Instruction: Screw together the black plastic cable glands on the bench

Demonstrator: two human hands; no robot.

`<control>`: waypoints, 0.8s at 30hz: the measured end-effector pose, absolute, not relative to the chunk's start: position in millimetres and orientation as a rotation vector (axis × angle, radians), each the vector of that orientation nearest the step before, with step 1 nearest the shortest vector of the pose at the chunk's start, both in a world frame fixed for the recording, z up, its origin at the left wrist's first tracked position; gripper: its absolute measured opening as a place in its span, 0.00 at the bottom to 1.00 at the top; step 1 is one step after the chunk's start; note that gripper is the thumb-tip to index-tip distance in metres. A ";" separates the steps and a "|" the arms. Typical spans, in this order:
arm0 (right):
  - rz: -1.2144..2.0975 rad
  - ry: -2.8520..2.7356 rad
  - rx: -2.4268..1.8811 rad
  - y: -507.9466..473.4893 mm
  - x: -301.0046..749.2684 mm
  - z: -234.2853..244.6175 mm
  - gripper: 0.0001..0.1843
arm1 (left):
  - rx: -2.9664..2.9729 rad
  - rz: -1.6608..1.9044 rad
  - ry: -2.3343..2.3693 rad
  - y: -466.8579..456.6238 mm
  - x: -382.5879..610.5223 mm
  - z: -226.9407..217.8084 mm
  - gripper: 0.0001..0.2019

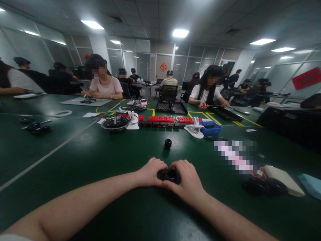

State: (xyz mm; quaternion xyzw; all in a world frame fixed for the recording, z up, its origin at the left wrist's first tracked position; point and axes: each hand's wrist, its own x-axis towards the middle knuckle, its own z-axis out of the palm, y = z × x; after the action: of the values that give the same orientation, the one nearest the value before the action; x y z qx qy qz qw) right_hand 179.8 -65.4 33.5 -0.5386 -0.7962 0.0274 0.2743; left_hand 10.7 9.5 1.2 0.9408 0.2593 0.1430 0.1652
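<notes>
Just in front of me on the green table, a black hollow round part [171, 174] sits between my two hands, its round opening facing up. My left hand [151, 171] is closed about its left side, thumb low and fingers curled over the far edge. From the right, my right hand [190, 179] wraps it in the same way, and the two thumbs almost meet at the near side. The fingers hide much of the part's outline. A short way beyond my hands stands a small black ribbed cylindrical piece [168, 144], touched by neither hand.
Across the middle run red blocks [161, 118], a round dish of black cables [114, 124], a white clamp [195, 128] and a blue bin [212, 127]. At right lie a beige case [284, 180] and black rounded objects [265, 186]. Two co-workers sit opposite.
</notes>
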 end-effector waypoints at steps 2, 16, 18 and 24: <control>-0.009 -2.189 -1.432 -66.1 178.3 32.6 0.20 | 2.686 0.399 0.736 9.3 11.1 1.5 0.20; 0.110 -2.310 -1.224 -71.6 179.6 41.8 0.16 | 2.695 0.411 0.743 7.6 11.5 2.1 0.17; 0.162 -2.326 -1.201 -72.8 180.5 43.5 0.18 | 2.693 0.411 0.744 7.4 12.1 2.8 0.17; 0.219 -2.368 -1.126 -72.6 185.0 41.7 0.22 | 2.684 0.395 0.744 7.0 12.0 4.4 0.19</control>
State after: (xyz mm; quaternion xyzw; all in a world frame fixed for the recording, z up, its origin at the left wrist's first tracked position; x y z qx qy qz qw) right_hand 185.0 -72.6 41.7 -0.4143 -0.8707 0.0807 0.2525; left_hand 12.0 7.0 4.4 0.9413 0.2608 0.1385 0.1635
